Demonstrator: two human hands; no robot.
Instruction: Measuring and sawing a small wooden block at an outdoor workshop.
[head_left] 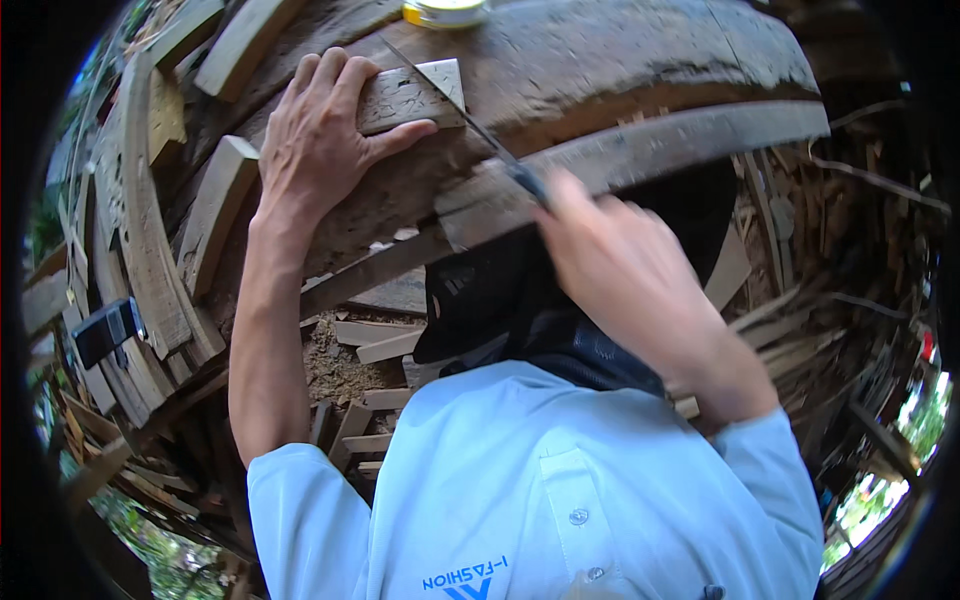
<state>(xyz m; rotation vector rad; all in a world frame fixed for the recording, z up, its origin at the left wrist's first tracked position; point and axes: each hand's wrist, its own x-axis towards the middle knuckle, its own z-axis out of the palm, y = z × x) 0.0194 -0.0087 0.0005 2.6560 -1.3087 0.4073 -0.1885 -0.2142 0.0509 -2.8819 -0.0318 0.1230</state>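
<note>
My left hand grips a short pale wooden block with small pits and cracks on the thick plank bench, fingertips over its far edge and thumb along the near side. My right hand, blurred, is closed on the dark handle of a tool with a long, thin, tapered blade. The blade lies diagonally across the right part of the block, its tip reaching past the far edge. I cannot tell whether it cuts into the wood.
Wooden offcuts lie along the left, with a dark phone-like object among them. A round yellow-and-white container sits at the back edge. Sawdust and scraps lie below the bench; stacked wood fills the right side.
</note>
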